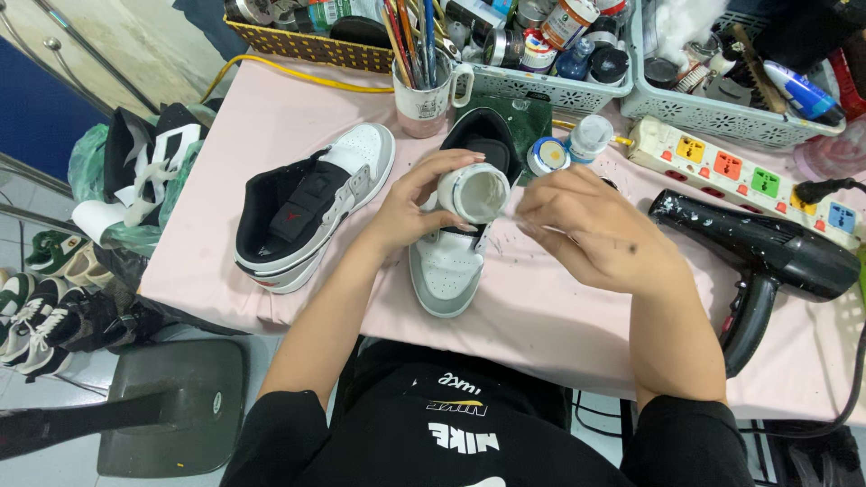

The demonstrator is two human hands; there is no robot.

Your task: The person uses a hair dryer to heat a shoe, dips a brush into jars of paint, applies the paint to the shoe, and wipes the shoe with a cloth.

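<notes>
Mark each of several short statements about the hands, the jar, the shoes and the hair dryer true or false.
1. The left hand holds a small open white jar. True.
2. The right hand grips the black hair dryer. False: the dryer lies on the pink table, apart from the hand.
3. Two grey, white and black sneakers lie on the table, one to the left and one under the hands. True.
4. The mug of brushes is empty. False: it is full of brushes and pencils.
</notes>
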